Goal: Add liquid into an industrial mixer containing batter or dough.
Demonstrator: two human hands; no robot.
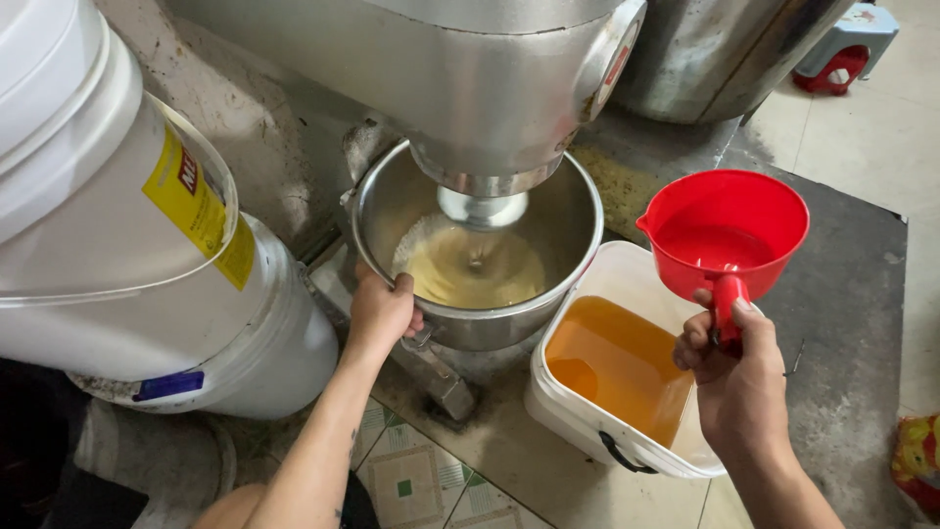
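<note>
Red scoop point(727, 233) level, handle toward right hand point(736, 377), mouth up

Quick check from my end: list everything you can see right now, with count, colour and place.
Mixer: one, grey metal, top centre, head over the bowl.
Mixing bowl: one, steel, centre, holding pale yellow batter.
Red scoop: one, red plastic with a handle, right of the bowl, a little liquid inside.
Square tub: one, white, below the scoop, amber liquid inside.
Large buckets: two, white, left, stacked tilted, yellow label on the upper one.
Stool: one, grey-blue with red legs, top right on the floor.
Bag: one, red and yellow, right edge, partly cut off.
Left hand: grip on the bowl's near rim.
Right hand: grip closed on the scoop's handle, above the tub.
</note>
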